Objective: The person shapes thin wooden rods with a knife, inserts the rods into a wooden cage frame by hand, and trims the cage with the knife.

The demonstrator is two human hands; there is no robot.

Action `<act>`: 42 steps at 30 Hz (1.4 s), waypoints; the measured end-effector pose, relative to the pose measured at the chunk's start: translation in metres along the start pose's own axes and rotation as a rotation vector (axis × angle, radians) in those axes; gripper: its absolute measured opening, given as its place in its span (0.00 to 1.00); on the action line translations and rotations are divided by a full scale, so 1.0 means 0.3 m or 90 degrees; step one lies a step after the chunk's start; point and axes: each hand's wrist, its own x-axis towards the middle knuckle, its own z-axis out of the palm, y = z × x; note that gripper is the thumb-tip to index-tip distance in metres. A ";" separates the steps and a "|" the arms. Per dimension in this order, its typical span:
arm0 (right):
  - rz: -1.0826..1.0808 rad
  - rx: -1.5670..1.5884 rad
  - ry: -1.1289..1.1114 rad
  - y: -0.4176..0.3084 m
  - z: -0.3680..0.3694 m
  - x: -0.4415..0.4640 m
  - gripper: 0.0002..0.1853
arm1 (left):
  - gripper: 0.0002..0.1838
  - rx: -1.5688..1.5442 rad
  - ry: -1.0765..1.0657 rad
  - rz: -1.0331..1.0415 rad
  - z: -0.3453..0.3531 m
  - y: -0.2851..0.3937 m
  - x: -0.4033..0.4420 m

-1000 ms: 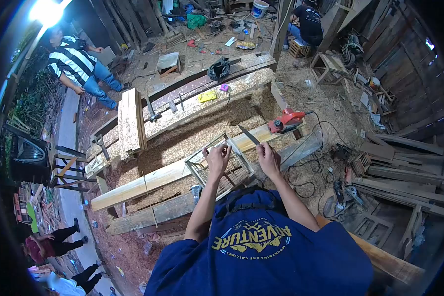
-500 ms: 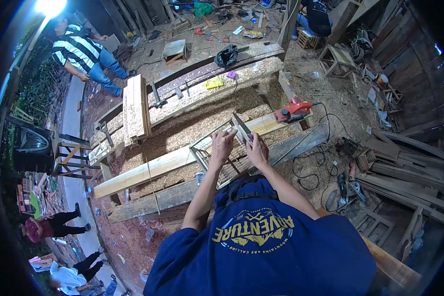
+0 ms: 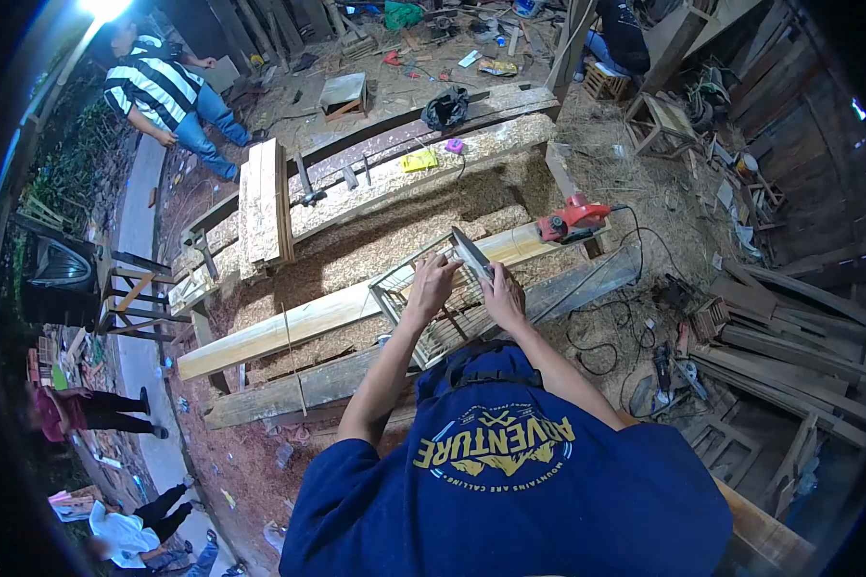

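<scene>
A small slatted wooden frame (image 3: 387, 298), like a crate or stool, lies tilted across the pale plank (image 3: 279, 335) in front of me. My right hand (image 3: 503, 296) grips the near end of a flat grey, blade-like strip (image 3: 470, 254) that slants up along the frame's right side. Whether it is metal or wood I cannot tell. My left hand (image 3: 432, 287) is over the frame's slats, close to the strip, its fingers curled together. What those fingers pinch is too small to make out.
A red power planer (image 3: 570, 219) rests on the plank's right end, its cord trailing to the floor. Beyond are stacked boards (image 3: 264, 204), a hammer (image 3: 308, 185), a yellow packet (image 3: 419, 160) and a black bag (image 3: 445, 109). Several people stand or sit around; wood shavings cover the ground.
Both hands stay almost in place, the left fingers shifting slightly over the frame. The view has moved a little, and the people at lower left appear slightly displaced.
</scene>
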 end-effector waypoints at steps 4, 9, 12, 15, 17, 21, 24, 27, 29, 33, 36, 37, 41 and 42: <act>-0.007 -0.004 -0.007 0.009 -0.001 0.005 0.21 | 0.14 -0.006 -0.013 0.001 0.004 0.000 -0.001; 0.008 0.028 -0.018 -0.001 -0.007 0.005 0.21 | 0.17 -0.016 -0.005 0.021 0.002 -0.009 -0.002; 0.029 0.011 -0.033 -0.006 -0.010 0.007 0.22 | 0.14 -0.009 -0.016 0.013 -0.001 -0.006 0.001; 0.036 -0.005 -0.044 -0.004 -0.021 0.008 0.24 | 0.14 -0.018 -0.018 0.021 -0.006 -0.007 0.001; 0.031 -0.004 -0.044 -0.005 -0.021 0.009 0.24 | 0.14 -0.025 -0.020 0.020 0.000 -0.018 0.004; 0.030 -0.005 -0.047 0.008 -0.008 0.012 0.24 | 0.14 -0.003 -0.032 0.039 -0.005 -0.020 0.004; 0.043 0.006 -0.048 0.004 0.000 0.010 0.23 | 0.14 -0.013 -0.022 0.038 -0.003 -0.021 0.001; 0.035 0.008 -0.045 0.012 0.003 0.014 0.23 | 0.13 -0.061 0.027 0.049 0.000 -0.021 0.005; 0.028 0.001 -0.048 0.010 -0.008 0.015 0.23 | 0.13 -0.067 0.026 0.053 -0.014 -0.012 0.007; 0.013 0.012 -0.039 0.007 -0.007 0.014 0.23 | 0.12 -0.060 0.042 0.059 -0.015 -0.006 0.005; 0.012 0.019 -0.020 0.011 -0.002 0.017 0.24 | 0.12 -0.028 -0.010 0.044 -0.007 -0.024 0.001; 0.014 0.018 -0.016 0.010 -0.005 0.016 0.24 | 0.12 -0.036 -0.008 0.041 -0.005 -0.025 -0.001; 0.026 0.030 -0.048 0.003 -0.007 0.022 0.24 | 0.12 -0.042 0.027 0.049 0.001 -0.034 -0.005; 0.040 0.046 -0.062 -0.003 -0.007 0.022 0.24 | 0.12 -0.039 0.051 0.058 0.003 -0.032 -0.004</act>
